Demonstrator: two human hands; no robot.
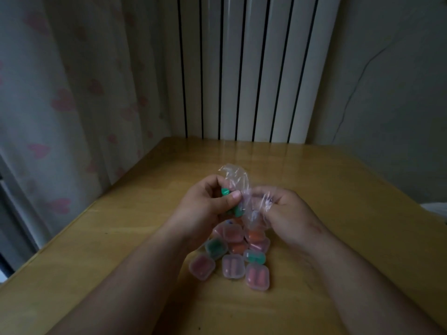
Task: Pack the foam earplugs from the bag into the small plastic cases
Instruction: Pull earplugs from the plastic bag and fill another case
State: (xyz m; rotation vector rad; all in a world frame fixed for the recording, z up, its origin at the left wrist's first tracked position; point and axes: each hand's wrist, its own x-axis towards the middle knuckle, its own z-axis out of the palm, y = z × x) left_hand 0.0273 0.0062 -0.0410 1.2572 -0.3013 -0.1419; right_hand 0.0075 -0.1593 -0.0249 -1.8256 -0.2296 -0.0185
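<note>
Green foam earplugs [228, 201] pinched in the left hand [205, 204], crinkled clear plastic bag [242, 189] gripped in the right hand [287, 213], mid-frame.
Should either pinch slacken, plugs could tumble among the small clear plastic cases [232, 257] clustered below on the wooden bench [338, 189] (most already hold pink, orange or green plugs) or roll away. No readable label or brand anywhere.

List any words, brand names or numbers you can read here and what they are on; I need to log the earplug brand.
None can be read.
Plastic bag: clear, no print visible.
Small plastic cases: no labels visible; picture dim and blurred.
Green earplugs in the left hand: no marking visible.
</note>
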